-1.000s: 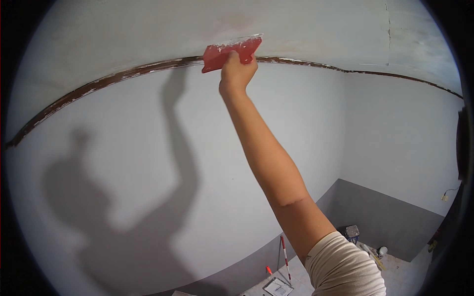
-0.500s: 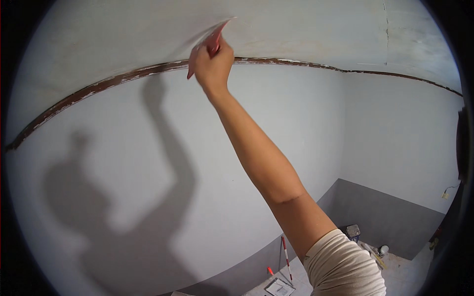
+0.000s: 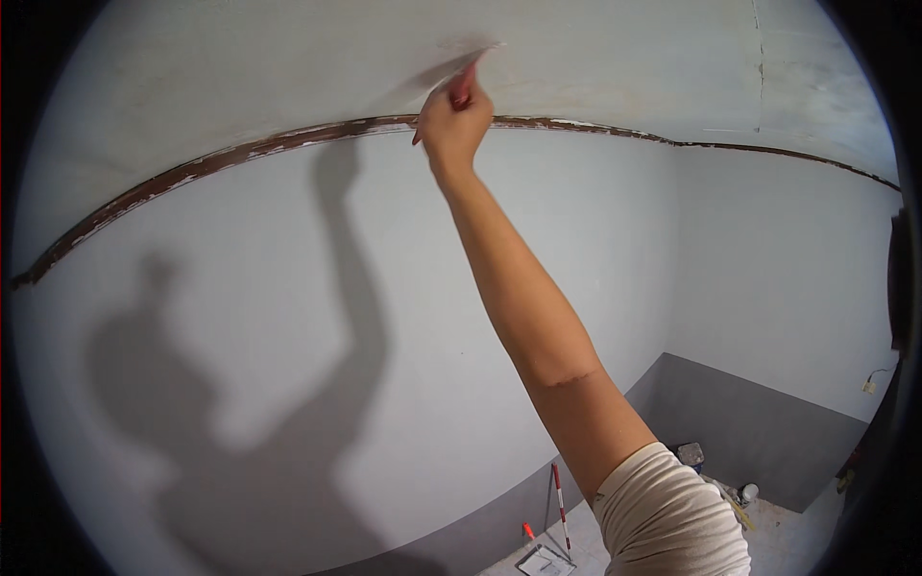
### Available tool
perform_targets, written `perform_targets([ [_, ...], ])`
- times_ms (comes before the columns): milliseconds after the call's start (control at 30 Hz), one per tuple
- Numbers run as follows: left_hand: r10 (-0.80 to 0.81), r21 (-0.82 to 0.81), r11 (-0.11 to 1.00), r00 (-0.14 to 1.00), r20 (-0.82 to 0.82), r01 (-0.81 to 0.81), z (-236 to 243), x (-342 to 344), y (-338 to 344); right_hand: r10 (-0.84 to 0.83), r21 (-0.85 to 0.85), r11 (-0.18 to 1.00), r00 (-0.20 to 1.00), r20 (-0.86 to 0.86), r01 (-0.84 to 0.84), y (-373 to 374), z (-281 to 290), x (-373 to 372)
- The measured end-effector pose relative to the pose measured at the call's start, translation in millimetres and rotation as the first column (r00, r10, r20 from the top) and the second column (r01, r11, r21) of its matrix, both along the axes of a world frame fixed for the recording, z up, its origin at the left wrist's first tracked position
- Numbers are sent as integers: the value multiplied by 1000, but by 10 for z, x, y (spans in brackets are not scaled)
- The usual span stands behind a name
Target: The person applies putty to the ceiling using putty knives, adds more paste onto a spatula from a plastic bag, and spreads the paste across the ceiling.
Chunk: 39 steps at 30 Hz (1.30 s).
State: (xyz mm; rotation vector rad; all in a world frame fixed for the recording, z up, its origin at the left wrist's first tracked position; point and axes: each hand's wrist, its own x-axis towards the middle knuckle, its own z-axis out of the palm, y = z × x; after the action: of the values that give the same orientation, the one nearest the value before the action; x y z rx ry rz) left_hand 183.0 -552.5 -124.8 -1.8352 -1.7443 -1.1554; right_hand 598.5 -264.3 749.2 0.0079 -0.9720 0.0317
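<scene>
My right hand point(image 3: 455, 125) is raised high, with its fingers closed around a red putty spreader point(image 3: 468, 79). The spreader's upper edge meets the pale ceiling point(image 3: 595, 58), at a slightly smeared patch. One corner of it pokes out on the left side of my hand, by the brown trim strip. My bare forearm and light sleeve point(image 3: 663, 509) come in from the lower right. My left hand is out of view.
A worn brown trim strip point(image 3: 240, 152) runs between ceiling and white wall point(image 3: 538, 221). A crack point(image 3: 760, 72) marks the ceiling at right. On the floor are a red-and-white pole point(image 3: 561, 509), a flat tray point(image 3: 545, 561), a bucket point(image 3: 690, 455) and a can point(image 3: 748, 493).
My right hand has moved to the right along the ceiling with the red putty spreader. Its shadow on the wall has shifted right too.
</scene>
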Motion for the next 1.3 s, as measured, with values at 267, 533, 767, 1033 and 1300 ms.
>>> perform_targets([
  [267, 8, -31, 1000, 999, 40, -7, 29, 9, 19, -428, 188, 887, 904, -9, 422, -149, -366, -246],
  [533, 7, -65, 998, 998, 64, -3, 64, 42, 55, -364, -27, 930, 912, -187, 366, -183, 82, -521],
  [767, -10, -77, 997, 998, 60, 15, 105, 72, 91, -678, 18, 731, 728, -102, 683, 86, -52, -697],
  [1033, 10, -85, 996, 997, 83, -3, 133, 113, 106, -445, -126, 887, 895, 20, 444, -62, -363, -154],
  [1300, -2, -120, 993, 996, 94, 13, 162, 117, 120, -406, -218, 886, 912, 60, 409, -174, 112, -494],
])
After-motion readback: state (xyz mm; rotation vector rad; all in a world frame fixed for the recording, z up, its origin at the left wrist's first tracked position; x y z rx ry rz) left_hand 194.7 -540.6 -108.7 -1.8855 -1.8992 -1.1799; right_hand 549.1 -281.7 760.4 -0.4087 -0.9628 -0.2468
